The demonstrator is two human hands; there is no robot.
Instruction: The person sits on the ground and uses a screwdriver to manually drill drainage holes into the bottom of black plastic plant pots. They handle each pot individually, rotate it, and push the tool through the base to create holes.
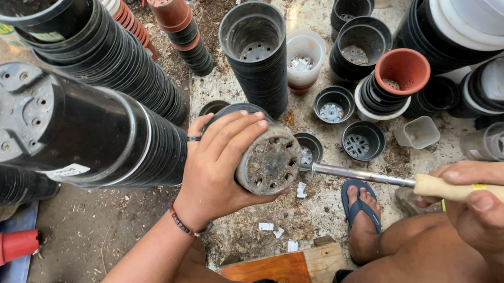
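My left hand (219, 165) grips a dusty black plastic pot (265, 159) on its side, with its holed bottom turned towards me. My right hand (487, 204) holds a tool by its pale wooden handle (492, 194). The tool's metal shaft (360, 174) points left, and its tip meets the pot's right edge. My bare knees and a foot in a blue sandal (358, 202) are below.
Long stacks of black pots (89, 137) lie at the left, and an upright stack (257, 56) stands ahead. Loose black, white and terracotta pots (401, 70) crowd the dirty ground at the right. A wooden board (282, 268) lies by my legs.
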